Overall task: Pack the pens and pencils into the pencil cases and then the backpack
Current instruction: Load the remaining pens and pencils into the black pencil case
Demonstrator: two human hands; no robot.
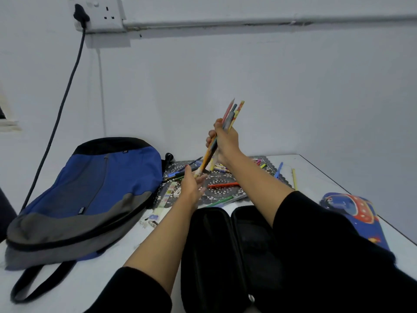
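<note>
Gripping a tilted bundle of pencils [232, 111] at frame centre, the right hand [225, 141] curls round it; the left hand [191, 184], fingers straight, touches its lower ends. A slack squeeze could drop 1 outside the open black pencil case [214, 256], bottom centre.

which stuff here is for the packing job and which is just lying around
For the job: bundle of pencils in the right hand, loose pens, open black pencil case, blue pencil case, backpack.
Just lying about: mat, wall socket, cable.
</note>
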